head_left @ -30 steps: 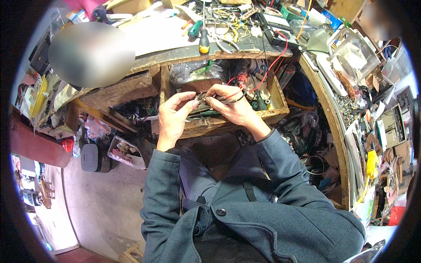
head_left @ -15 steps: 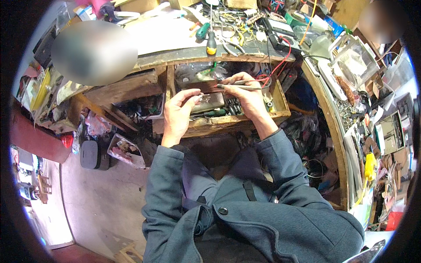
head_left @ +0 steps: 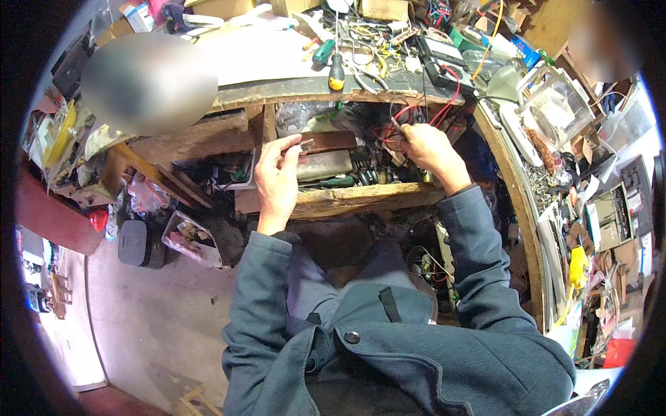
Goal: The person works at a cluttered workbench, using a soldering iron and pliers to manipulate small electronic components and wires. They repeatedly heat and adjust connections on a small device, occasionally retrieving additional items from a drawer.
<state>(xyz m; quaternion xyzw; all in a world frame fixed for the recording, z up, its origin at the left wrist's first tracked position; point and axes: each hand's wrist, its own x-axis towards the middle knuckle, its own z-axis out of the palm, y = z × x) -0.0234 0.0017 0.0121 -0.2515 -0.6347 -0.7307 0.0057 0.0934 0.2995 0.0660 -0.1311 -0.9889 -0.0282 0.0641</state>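
Observation:
My left hand (head_left: 277, 182) is raised over the open wooden drawer (head_left: 361, 200), pinching a small metal piece with thin prongs (head_left: 306, 145) between thumb and fingertips. Over the drawer's right side, my right hand (head_left: 436, 154) has its fingers closed round slim test probes (head_left: 395, 123), partly hidden by the hand. A red test lead (head_left: 456, 82) loops near that hand from a dark meter-like box (head_left: 442, 71) on the bench. Below the left fingertips lie a brown block (head_left: 331, 141) and a greyish flat box (head_left: 325, 166) in the drawer.
On the bench are a yellow-and-black screwdriver (head_left: 336, 73), a green-handled tool (head_left: 323, 52), pliers (head_left: 370, 81) and a white sheet (head_left: 257, 52). A cluttered side bench (head_left: 510, 163) curves along the right. A black bin (head_left: 141, 244) and an open box (head_left: 191, 239) stand on the floor at left.
My right hand has moved right, away from the left hand, carrying the probes toward the drawer's right side. The left hand stays nearly in place with the small metal piece.

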